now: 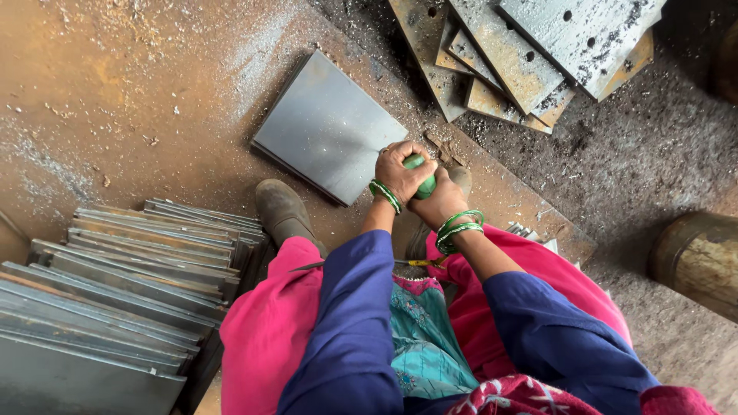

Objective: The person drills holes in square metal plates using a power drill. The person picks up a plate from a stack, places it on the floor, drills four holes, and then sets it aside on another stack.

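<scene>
You've got 2 hands, left hand (400,173) & right hand (440,201), on 1 green handle (420,175). 1 flat steel plate (329,127) by your 2 boots (283,209). 2 plate stacks: leaning stack (115,300), drilled stack (530,54). 1 drum (696,261).

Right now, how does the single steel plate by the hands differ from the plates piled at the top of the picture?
The single grey plate lies flat and alone on the rusty floor; the piled plates overlap one another at angles. The single plate looks clean and shows no holes; the piled plates are rust-stained, dusted with filings and drilled. Both hands, left hand and right hand, grip a green handle at the single plate's corner. All are flat metal plates.
</scene>
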